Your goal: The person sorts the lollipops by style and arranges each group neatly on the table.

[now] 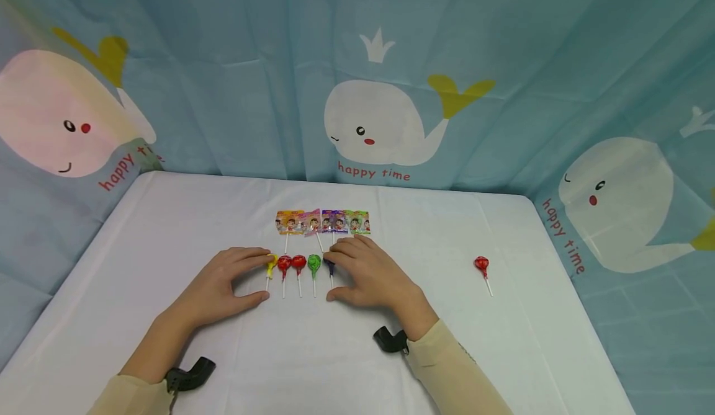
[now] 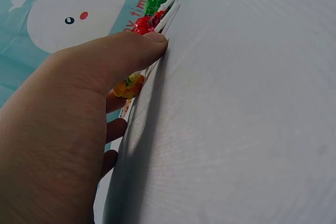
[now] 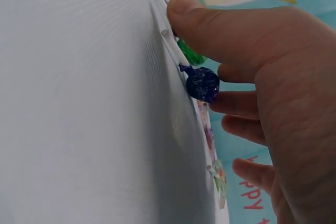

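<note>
Five round lollipops lie side by side on the white table: yellow, two red, green and dark blue, sticks toward me. My left hand rests flat at the row's left end; its fingers touch the yellow lollipop and its thumb lies by the stick ends. At the row's right end rests my right hand, fingers against the blue lollipop, thumb on the sticks. Neither hand grips anything.
Behind the round ones, a row of flat lollipops in printed wrappers lies close to my fingertips. One more red lollipop lies alone at the right. A blue whale-print curtain surrounds the table on three sides.
</note>
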Demonstrator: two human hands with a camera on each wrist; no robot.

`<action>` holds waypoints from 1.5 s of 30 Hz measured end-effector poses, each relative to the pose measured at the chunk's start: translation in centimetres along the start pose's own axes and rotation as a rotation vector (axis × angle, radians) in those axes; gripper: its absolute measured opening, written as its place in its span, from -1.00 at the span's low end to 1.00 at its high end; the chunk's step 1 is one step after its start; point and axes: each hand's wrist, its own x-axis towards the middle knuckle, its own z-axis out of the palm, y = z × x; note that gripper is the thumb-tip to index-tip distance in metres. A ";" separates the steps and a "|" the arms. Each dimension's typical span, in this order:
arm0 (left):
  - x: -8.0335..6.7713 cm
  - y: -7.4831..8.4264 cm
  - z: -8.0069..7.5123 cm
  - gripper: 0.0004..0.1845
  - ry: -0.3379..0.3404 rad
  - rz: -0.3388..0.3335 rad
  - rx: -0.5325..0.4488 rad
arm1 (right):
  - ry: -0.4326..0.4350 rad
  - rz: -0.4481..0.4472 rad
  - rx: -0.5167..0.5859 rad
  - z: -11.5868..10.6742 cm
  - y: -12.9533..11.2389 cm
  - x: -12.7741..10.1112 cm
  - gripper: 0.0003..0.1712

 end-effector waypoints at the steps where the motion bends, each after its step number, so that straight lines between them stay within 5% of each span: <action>1: 0.0 0.0 0.0 -0.25 0.001 0.001 -0.001 | 0.002 0.000 0.000 0.0 0.0 0.0 -0.12; 22: 0.0 -0.1 0.1 -0.23 0.009 0.007 0.002 | 0.068 -0.010 -0.016 -1.3 0.4 -1.1 -0.24; 45: 0.1 0.0 0.0 -0.25 0.013 0.020 -0.008 | 0.040 0.061 -0.015 -1.8 1.4 -2.8 -0.26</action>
